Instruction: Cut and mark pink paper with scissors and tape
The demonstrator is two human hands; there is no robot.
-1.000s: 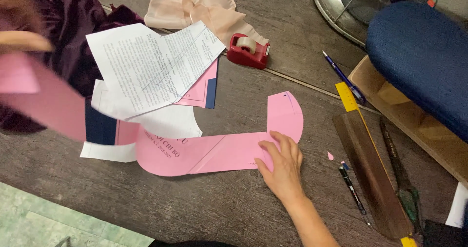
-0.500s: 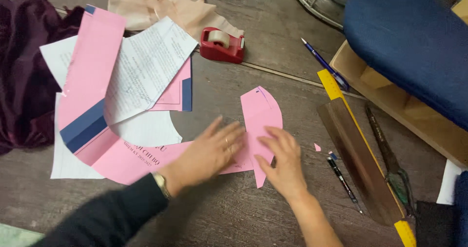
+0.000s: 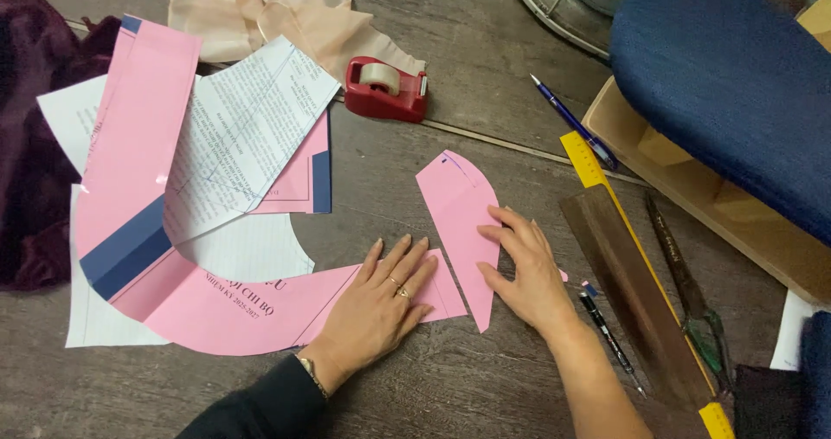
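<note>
L hand flat, fingers spread, pins the long curved pink paper piece to the counter w/ R hand likewise open, pressing the small pink piece just right of it, edges meeting below the red tape dispenser

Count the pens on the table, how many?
2. A blue pen lies above the yellow ruler; a black pen lies beside the right hand. More may hide under things.

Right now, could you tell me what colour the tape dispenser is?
Red tape dispenser, seen in the head view.
</note>
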